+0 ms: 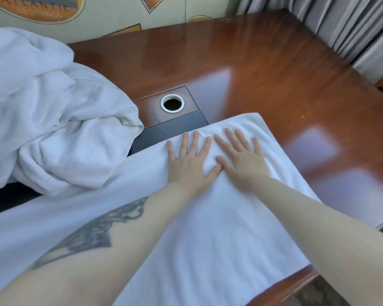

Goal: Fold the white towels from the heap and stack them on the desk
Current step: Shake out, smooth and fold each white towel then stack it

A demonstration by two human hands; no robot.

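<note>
The left hand (pixel 187 160) lay flat on the spread towel (pixel 208 228), its grip fully open, fingers straight and fanned, palm pressing the cloth and holding nothing. Just right of it, thumbs almost touching, the right hand (pixel 241 160) rested the same way, grip open and flat on the towel near its far edge.

Left of the towel, the heap of white towels (pixel 49 120) sat crumpled, its lower folds close to the towel's left edge. Beyond the towel's far edge, a dark panel (pixel 170 131) and a round metal-ringed cable hole (pixel 172 103) were set into the bench (pixel 263 69). The towel's near end reached the front edge of the bench. Right of the towel, bare glossy wood ran to the bench's right edge.

Behind the heap rose a pale wall with printed emblems (pixel 31 7); beyond the bench's far right corner hung grey curtains (pixel 352 25).
</note>
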